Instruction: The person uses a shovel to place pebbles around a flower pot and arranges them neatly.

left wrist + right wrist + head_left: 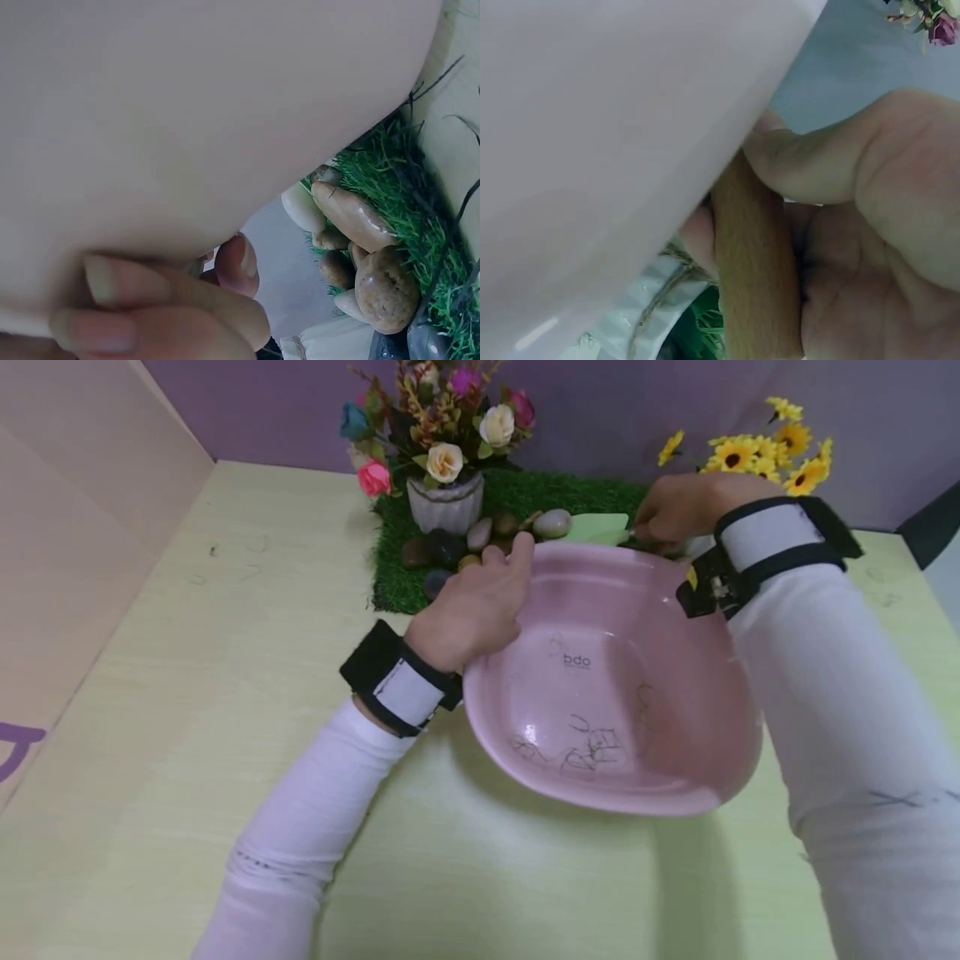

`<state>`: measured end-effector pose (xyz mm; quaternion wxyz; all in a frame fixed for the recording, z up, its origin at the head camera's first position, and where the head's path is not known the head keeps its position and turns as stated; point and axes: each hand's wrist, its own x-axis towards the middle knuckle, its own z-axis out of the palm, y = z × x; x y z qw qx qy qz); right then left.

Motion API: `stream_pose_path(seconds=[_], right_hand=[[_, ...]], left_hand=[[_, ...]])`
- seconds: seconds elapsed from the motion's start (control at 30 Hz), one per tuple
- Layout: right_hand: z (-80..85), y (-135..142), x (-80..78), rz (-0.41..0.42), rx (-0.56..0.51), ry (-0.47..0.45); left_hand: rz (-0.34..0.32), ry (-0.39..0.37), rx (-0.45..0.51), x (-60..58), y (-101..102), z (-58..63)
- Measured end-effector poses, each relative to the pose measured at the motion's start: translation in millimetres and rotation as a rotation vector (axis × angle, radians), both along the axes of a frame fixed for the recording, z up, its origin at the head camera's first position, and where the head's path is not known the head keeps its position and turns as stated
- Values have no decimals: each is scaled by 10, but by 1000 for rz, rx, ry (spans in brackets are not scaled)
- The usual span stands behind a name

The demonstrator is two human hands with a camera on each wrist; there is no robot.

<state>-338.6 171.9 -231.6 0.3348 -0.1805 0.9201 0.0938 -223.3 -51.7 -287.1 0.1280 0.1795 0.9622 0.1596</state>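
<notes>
A pink plastic basin (600,693), printed "bdo" inside, is tilted above the table. My left hand (476,610) grips its left rim. In the left wrist view, curled fingers (172,322) press against the basin's outer wall (187,112). Beyond the far rim, my right hand (678,510) grips the wooden handle (756,262) of a spatula, whose flat pale green head (596,529) shows just past the rim. The basin wall (615,150) hides part of that handle in the right wrist view.
At the back, a green artificial grass mat (393,581) bears several smooth stones (553,523) and a white pot (447,503) of mixed flowers. Yellow sunflowers (750,453) stand behind my right hand. A purple wall (285,418) borders the pale wooden table (187,693).
</notes>
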Motion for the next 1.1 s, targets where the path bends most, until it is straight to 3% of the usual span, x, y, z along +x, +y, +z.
stream_pose_path(seconds=[0.33, 0.63, 0.83, 1.1], right_hand=[[97, 8, 81, -4, 20, 17], [364, 178, 87, 50, 29, 91], [367, 261, 121, -38, -64, 132], [368, 330, 154, -145, -156, 78]], left_hand=[[-12, 11, 26, 6, 11, -5], [-10, 10, 29, 6, -8, 4], [-18, 13, 53, 5, -12, -11], [-19, 5, 54, 0, -10, -6]])
